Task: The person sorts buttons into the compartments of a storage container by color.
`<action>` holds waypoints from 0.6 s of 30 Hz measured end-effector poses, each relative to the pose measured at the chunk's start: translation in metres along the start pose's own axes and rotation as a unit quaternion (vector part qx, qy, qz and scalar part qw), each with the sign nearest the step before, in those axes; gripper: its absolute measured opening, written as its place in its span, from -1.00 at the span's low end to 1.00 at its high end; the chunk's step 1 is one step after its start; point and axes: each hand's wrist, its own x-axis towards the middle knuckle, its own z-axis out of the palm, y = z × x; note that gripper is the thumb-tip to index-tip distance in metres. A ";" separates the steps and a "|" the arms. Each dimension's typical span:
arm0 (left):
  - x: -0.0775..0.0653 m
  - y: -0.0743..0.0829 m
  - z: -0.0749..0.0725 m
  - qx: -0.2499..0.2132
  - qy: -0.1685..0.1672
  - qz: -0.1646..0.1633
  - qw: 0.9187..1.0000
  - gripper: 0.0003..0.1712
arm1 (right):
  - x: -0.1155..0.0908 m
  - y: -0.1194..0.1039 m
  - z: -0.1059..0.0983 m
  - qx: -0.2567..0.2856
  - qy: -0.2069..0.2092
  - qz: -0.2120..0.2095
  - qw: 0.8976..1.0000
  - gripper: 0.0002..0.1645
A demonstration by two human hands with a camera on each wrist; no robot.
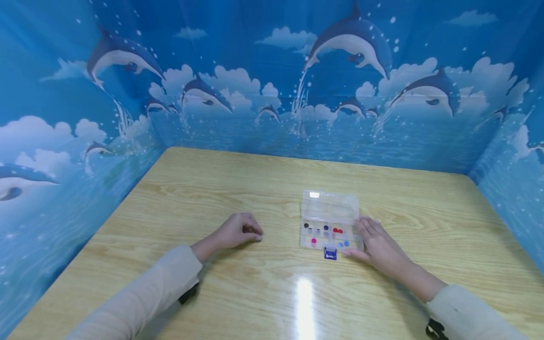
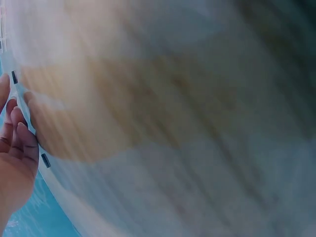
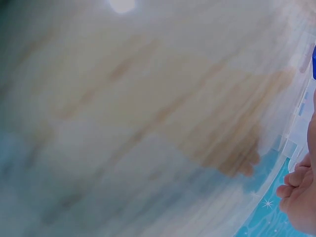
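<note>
A clear plastic compartment box [image 1: 303,242] lies on the table, its transparent lid [image 1: 329,208] folded back toward the far side. Small dark, red, pink and blue pieces sit in its compartments. My right hand [image 1: 380,248] rests at the box's right end. Its fingers lie extended along that side, and the thumb stretches by the front edge. At the front edge is a small dark blue tag [image 1: 330,253] with white lettering. Left of the box, my left hand [image 1: 238,230] lies on the table with loosely bent fingers. Nothing shows in it. In the left wrist view, thumb and fingers are apart.
The wood-grain table [image 1: 204,189] is bordered by a blue dolphin-print curtain [image 1: 238,127] at the back and sides. A bright light reflection falls on the tabletop in front of the box. Dark straps show under both sleeves.
</note>
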 end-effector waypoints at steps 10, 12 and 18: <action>0.001 -0.002 0.002 0.019 0.001 0.015 1.000 -0.89 | -0.001 -0.001 0.000 0.008 -0.005 0.006 1.000 0.06; 0.001 -0.002 0.003 0.025 0.003 0.019 1.000 -0.90 | -0.001 0.000 0.000 0.009 -0.007 0.008 1.000 0.06; 0.001 -0.002 0.003 0.036 0.001 0.014 0.999 -0.93 | 0.000 0.000 0.001 0.002 -0.004 0.003 1.000 0.07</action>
